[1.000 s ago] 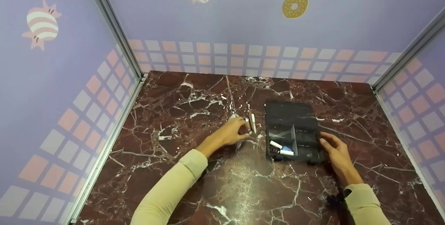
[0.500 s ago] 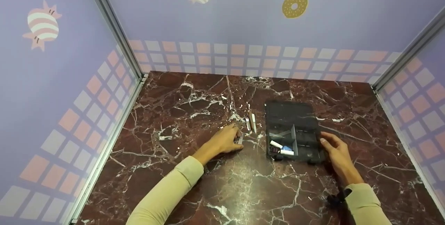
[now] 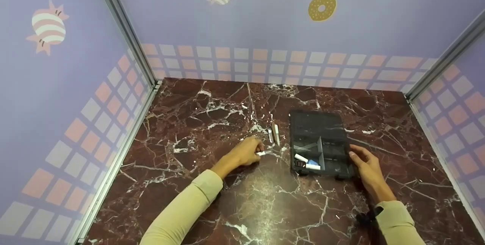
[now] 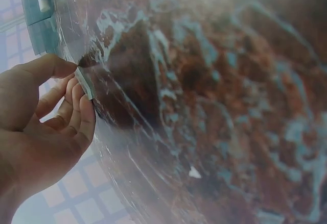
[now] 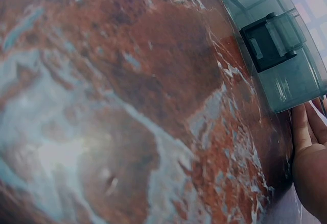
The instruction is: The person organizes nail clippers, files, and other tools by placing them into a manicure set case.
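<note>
My left hand point(image 3: 244, 152) pinches a small, thin white and grey strip point(image 3: 265, 153) just above the marbled table; its exact kind is unclear. In the left wrist view the strip point(image 4: 85, 84) sits between thumb and fingers, mostly hidden by the hand. On the right, my right hand point(image 3: 367, 165) rests against the right side of a dark see-through divided box point(image 3: 316, 124), fingers fairly straight along it. Inside the box's near left compartment lie a blue bottle with a white cap point(image 3: 306, 159) and a dark bottle with a white cap point(image 3: 307, 166).
Between the left hand and the box lie a brown stick point(image 3: 274, 133), a white stick point(image 3: 277, 134) and a short whitish piece point(image 3: 270, 135). Patterned panels point(image 3: 265, 17) enclose the table point(image 3: 212, 101) at the back and sides. White flecks dot the stone.
My left hand has drawn back toward the left and nearer to me, away from the sticks. The strip in its fingers has turned to point right. The right hand and box stay put.
</note>
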Tool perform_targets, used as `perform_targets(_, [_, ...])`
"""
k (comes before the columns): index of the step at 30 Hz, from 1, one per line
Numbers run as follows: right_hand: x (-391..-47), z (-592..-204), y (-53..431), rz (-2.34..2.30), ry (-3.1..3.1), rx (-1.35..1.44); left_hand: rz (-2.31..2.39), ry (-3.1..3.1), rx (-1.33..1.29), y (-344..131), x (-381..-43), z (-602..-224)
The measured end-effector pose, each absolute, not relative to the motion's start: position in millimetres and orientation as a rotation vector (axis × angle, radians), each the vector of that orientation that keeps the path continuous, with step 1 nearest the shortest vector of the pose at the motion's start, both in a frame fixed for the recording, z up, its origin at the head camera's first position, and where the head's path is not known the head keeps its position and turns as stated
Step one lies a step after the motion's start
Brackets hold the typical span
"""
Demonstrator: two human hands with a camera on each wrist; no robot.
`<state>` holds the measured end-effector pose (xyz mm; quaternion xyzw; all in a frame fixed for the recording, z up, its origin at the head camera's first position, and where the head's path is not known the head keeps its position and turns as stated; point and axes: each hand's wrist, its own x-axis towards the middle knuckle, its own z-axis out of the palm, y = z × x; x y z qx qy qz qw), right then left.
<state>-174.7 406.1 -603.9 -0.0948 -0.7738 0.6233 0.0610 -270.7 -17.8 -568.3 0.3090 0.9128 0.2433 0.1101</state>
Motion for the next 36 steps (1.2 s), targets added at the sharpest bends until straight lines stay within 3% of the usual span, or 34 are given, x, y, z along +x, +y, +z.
perform_targets(16, [-174.4, -604.4, 406.8, 1.939, -2.279, -0.282, 0.936, 2.618, 1.018, -12.7, -280.3, -565.7])
perform_targets(36, [-176.1, -603.4, 406.4, 1.983, -2.245, -0.339, 1.06, 2.618, 1.147, 85.8, -295.6, -540.8])
